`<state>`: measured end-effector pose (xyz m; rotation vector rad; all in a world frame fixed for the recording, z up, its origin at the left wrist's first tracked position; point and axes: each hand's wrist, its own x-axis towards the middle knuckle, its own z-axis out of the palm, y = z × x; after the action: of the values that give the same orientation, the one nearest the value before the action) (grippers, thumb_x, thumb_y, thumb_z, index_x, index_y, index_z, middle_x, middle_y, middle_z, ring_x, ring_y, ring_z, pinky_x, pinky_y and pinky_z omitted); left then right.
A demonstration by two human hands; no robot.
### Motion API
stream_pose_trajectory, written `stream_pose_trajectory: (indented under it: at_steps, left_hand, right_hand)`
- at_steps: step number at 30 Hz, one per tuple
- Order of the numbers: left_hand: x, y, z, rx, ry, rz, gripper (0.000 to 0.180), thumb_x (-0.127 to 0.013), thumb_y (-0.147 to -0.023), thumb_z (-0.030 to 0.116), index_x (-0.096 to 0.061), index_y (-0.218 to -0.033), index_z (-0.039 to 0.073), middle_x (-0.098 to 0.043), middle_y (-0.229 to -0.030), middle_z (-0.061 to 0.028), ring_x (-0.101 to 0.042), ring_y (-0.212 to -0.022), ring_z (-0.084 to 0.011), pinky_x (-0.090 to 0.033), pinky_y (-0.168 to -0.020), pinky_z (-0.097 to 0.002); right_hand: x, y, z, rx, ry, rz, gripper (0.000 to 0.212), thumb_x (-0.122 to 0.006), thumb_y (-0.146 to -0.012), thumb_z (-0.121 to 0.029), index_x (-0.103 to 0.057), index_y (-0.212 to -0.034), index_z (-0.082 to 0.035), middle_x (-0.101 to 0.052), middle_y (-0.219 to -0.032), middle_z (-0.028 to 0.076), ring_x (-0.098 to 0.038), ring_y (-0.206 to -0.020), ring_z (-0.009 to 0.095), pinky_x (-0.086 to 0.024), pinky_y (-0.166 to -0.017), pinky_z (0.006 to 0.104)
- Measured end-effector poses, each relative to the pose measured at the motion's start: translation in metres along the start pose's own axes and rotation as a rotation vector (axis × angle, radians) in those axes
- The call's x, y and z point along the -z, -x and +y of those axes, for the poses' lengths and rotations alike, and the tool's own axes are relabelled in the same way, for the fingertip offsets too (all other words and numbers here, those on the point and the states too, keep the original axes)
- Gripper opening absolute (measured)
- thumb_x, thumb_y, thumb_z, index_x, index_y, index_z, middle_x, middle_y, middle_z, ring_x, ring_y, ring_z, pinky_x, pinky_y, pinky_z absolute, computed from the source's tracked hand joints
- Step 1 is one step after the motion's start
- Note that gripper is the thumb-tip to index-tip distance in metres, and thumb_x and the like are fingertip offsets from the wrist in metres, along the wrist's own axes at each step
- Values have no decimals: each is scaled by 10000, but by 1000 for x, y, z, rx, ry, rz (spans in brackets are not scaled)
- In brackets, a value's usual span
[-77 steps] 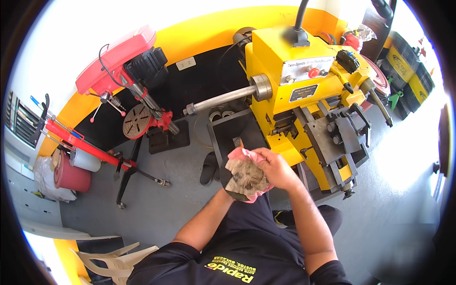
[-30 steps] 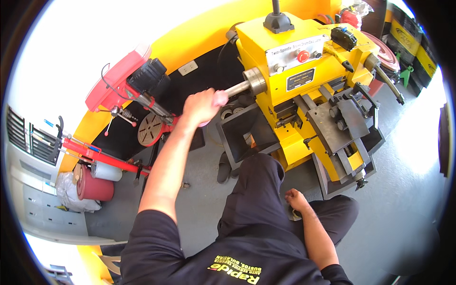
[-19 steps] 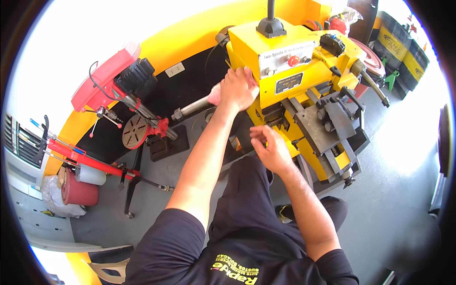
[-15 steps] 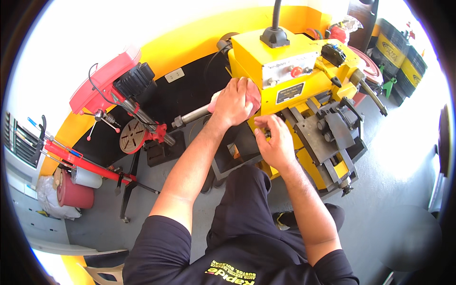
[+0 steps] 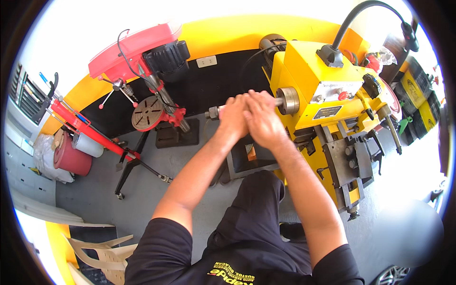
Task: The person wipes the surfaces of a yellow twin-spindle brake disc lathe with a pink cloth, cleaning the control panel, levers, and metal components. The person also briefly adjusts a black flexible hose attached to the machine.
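Note:
A round metal shaft (image 5: 276, 102) sticks out to the left from the round metal flange (image 5: 288, 100) of a yellow lathe (image 5: 308, 66). My left hand (image 5: 233, 116) is closed over the shaft, close to the nut-like fitting (image 5: 212, 112) at its outer end. Against it, my right hand (image 5: 262, 121) lies over the same shaft, its fingers bent across the top and overlapping the left hand's. Both palms are hidden; whether the pink cloth seen earlier is under them does not show.
On the left stands a red drill press (image 5: 128, 57) with a slotted round table (image 5: 147, 113). Beside it are a red engine crane (image 5: 90, 128) and a red bin (image 5: 73, 154). The lathe's carriage (image 5: 349, 159) juts out at the right. A beige plastic chair (image 5: 107, 259) is at lower left.
My right hand has come from the lathe's front onto the shaft beside my left hand. The left hand has slid off the flange toward the shaft's outer end. The view has shifted left.

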<state>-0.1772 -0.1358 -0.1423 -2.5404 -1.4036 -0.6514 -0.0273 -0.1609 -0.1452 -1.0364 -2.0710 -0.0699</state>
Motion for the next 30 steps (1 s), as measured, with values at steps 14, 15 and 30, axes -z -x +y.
stream_pose_trajectory:
  at_steps: [14,15,30]
  left_hand:
    - [-5,-88,17,155,369,-613,410,-669,-993,384,-689,-1314,129,-711,-1244,-127,-681,-1125,-264,-533,-898,-433]
    - [7,-76,31,227,152,-457,407,-669,-989,376,-685,-1307,123,-695,-1248,-123,-663,-1158,-260,-521,-896,-435]
    - [19,-49,0,346,499,275,473,-736,-822,207,-637,-1223,-24,-664,-1240,-270,-673,-1128,-488,-546,-970,-571]
  right_hand:
    - [34,-10,-29,-167,-117,119,520,-672,-1030,-312,-569,-1444,-15,-532,-1540,271,-507,-1438,463,-394,-1220,539]
    - [35,-20,-32,-142,-117,134,506,-677,-1025,-302,-581,-1435,-21,-540,-1539,259,-506,-1443,454,-397,-1217,539]
    - [79,128,-39,-426,-447,-41,377,-647,-1048,-238,-642,-1339,2,-708,-1319,175,-645,-1269,389,-495,-1092,472]
